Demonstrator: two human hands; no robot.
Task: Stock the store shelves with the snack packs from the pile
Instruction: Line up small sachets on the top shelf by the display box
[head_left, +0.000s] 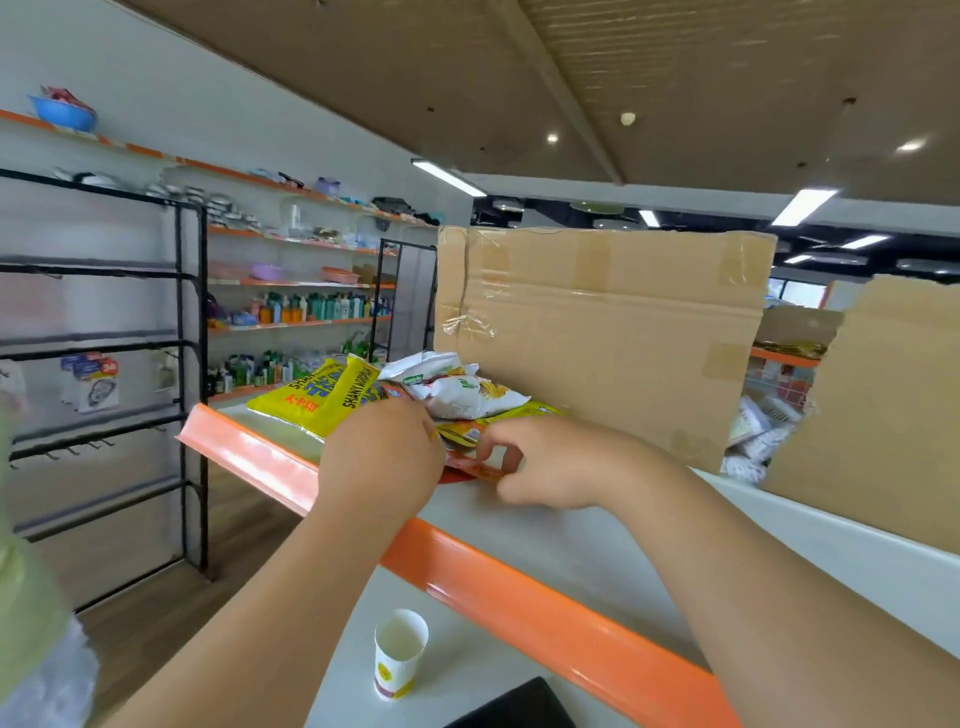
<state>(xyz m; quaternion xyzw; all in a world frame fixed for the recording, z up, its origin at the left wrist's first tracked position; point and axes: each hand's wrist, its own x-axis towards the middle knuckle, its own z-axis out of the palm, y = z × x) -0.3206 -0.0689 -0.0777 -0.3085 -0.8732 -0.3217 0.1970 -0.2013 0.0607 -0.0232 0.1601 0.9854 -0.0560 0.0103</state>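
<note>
One orange pack edge between pinching right fingers; left fingers' grip unclear.

Snack packs piled on shelf, cardboard box behind them, paper cup on lower shelf

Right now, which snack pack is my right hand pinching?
The red-orange pack nearest you, under the others; the yellow packs and white packs lie behind it.
</note>
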